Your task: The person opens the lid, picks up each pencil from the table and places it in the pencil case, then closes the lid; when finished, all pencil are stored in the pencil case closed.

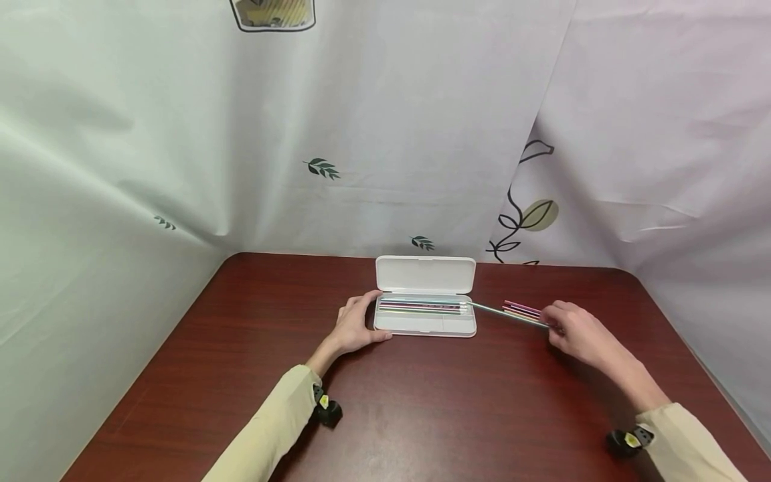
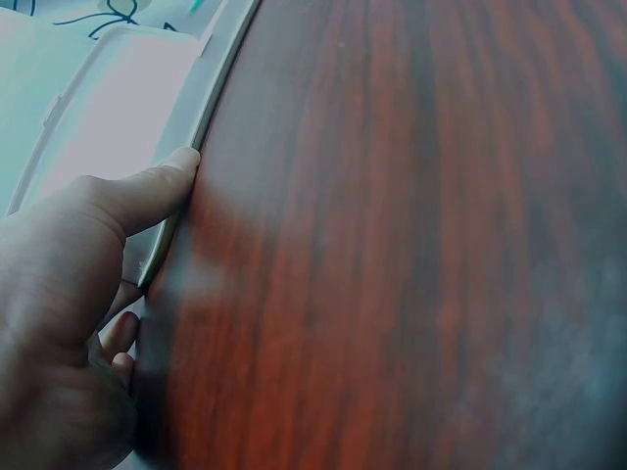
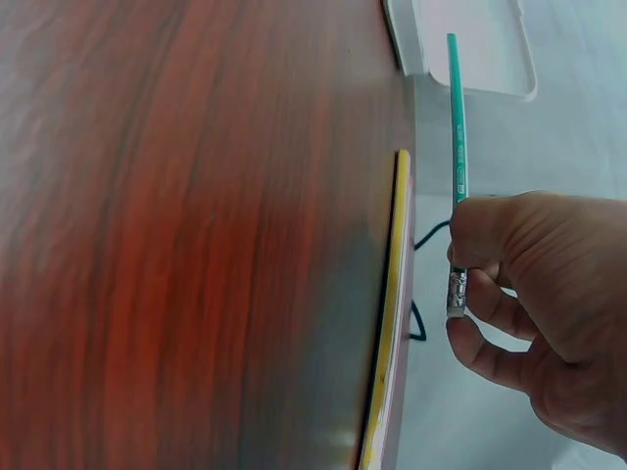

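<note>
On the table point(image 1: 446, 408), a case point(image 1: 412, 325) is being gripped by the left hand point(image 1: 354, 327), presumably for steadiness; a green pencil point(image 3: 458, 127) is being pinched by the right hand point(image 1: 577, 332)

In the head view, the right-hand fingers point(image 1: 553, 313) hide the gripped end of the slim teal-green pencil point(image 1: 490, 309); its lettering is too small to read. The left wrist view's top edge cuts off the open white plastic case point(image 2: 127, 98); the bottom edge of the right wrist view crops the long yellow pencil point(image 3: 388, 304).
</note>
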Tool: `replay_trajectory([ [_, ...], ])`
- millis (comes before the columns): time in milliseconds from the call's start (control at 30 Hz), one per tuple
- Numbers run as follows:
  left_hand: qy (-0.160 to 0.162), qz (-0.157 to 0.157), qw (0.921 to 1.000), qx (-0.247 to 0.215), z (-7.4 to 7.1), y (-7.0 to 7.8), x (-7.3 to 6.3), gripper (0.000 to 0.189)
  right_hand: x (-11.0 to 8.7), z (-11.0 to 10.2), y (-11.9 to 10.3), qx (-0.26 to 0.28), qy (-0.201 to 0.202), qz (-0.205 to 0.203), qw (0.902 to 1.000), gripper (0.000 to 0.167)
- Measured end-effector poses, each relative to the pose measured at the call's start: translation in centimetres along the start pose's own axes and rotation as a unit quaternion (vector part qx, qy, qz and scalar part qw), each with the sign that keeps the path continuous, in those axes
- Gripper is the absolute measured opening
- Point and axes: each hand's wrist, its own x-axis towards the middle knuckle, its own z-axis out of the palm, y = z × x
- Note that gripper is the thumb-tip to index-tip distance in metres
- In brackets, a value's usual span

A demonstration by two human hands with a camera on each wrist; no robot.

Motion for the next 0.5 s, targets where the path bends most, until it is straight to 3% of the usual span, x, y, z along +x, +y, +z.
replay_trajectory([
  [500,0.0,0.001,1.0,-0.005,0.0,0.0,-0.1,0.088,3.1,1.4,-1.8,0.021,0.0,-0.022,0.9995,0.027],
])
